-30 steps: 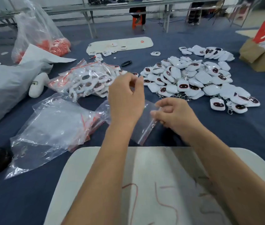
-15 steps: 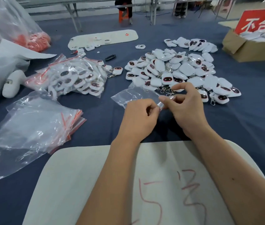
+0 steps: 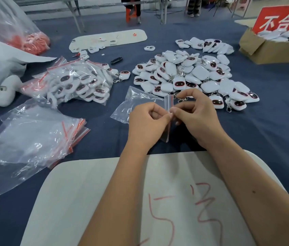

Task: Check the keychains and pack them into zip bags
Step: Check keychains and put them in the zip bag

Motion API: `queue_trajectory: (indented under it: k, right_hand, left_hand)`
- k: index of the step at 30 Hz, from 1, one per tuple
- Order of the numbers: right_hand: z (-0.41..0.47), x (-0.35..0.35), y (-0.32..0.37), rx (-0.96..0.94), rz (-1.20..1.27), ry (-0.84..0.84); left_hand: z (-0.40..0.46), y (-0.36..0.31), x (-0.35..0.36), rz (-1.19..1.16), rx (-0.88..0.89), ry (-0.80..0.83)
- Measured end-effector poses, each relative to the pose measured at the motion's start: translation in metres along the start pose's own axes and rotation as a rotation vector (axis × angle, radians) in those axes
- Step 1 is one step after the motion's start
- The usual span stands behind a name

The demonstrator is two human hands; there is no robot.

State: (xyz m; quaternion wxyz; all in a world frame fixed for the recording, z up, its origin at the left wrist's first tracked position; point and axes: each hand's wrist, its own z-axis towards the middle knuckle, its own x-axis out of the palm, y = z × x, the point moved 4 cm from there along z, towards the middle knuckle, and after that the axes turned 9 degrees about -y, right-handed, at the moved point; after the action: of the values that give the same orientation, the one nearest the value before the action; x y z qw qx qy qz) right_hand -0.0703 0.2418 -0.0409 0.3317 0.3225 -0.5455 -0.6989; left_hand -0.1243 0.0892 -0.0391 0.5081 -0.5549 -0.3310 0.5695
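Grip: left hand (image 3: 146, 121) and right hand (image 3: 196, 114) both pinch the mouth of a clear zip bag (image 3: 136, 103), fingertips nearly touching, held just above the counter (image 3: 273, 132) near its front edge. Risk, I judge: slick thin film slips, or the strip stays sealed if both layers get pinched together. Keychains (image 3: 189, 77) sit loose mid-counter: glossy white rounded squares, dark faces, metal clasps. Crinkly empty bags (image 3: 28, 139) left.

Bare counter (image 3: 273, 132) at frame right gives open passage. Loose keychain pile (image 3: 189, 75) blocks upper centre; packed bags (image 3: 80, 82) and empty zip bags (image 3: 30, 139) block left; cardboard box (image 3: 271, 50) blocks upper right.
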Motion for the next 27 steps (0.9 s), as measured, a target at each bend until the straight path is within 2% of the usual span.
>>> queue_trajectory:
  k: [9,15,21,27]
  right_hand:
    - [0.0009,-0.0023,0.0007,0.101,0.12,0.04]
    - [-0.0021,0.0006,0.0043,0.073,0.077,0.04]
    - [-0.002,-0.0006,0.0054,0.08,0.065,0.015]
    - [0.0,-0.0024,0.0022,0.061,0.074,0.008]
  left_hand:
    - [-0.0027,-0.0029,-0.0009,0.046,0.107,0.038]
    - [-0.0023,-0.0023,-0.0013,0.111,0.114,-0.021]
    - [-0.0052,-0.003,0.0009,0.069,0.119,0.068]
    - [-0.0045,-0.0032,-0.0006,0.101,0.105,0.071]
